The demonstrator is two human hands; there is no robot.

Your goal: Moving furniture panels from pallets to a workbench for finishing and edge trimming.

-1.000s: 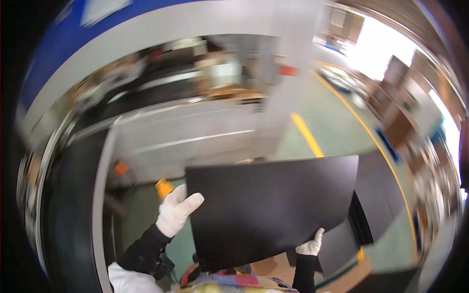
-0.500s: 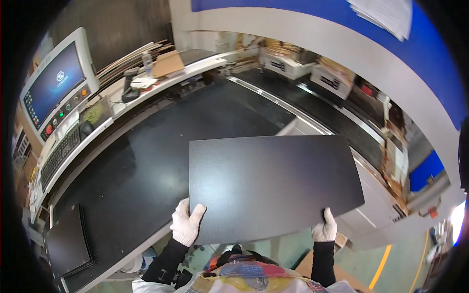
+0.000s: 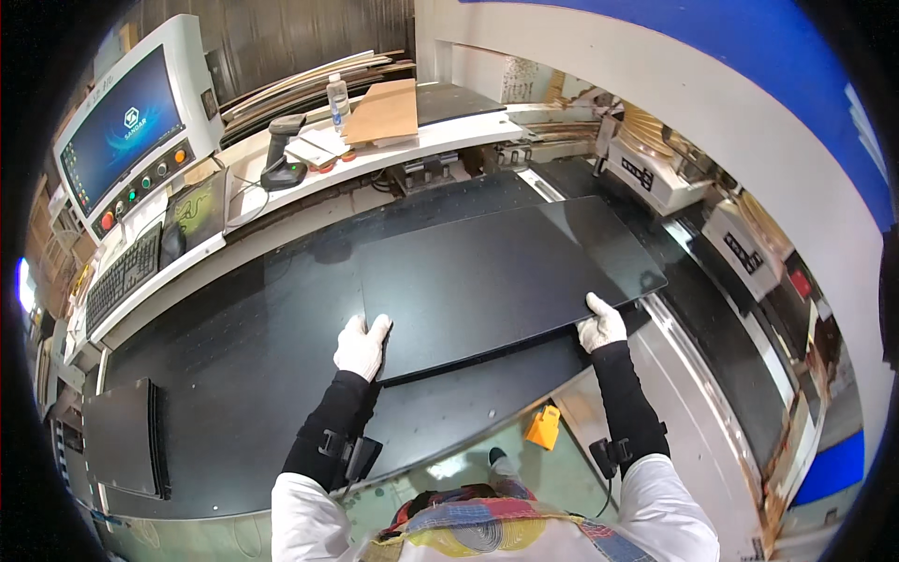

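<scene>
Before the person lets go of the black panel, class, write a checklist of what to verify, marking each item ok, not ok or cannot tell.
1. Left hand on the black panel, near corner: ok.
2. Right hand holds the near right edge: ok.
3. Panel lies over the dark machine bed: ok.
4. Panel flat on the bed: cannot tell; near edge looks raised.
5. Bed under the panel free of debris: cannot tell.
6. Stack of dark panels lies apart, at left: ok.

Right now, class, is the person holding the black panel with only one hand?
No: the left hand grips the black panel at its near left corner, and the right hand grips its near right edge.
</scene>
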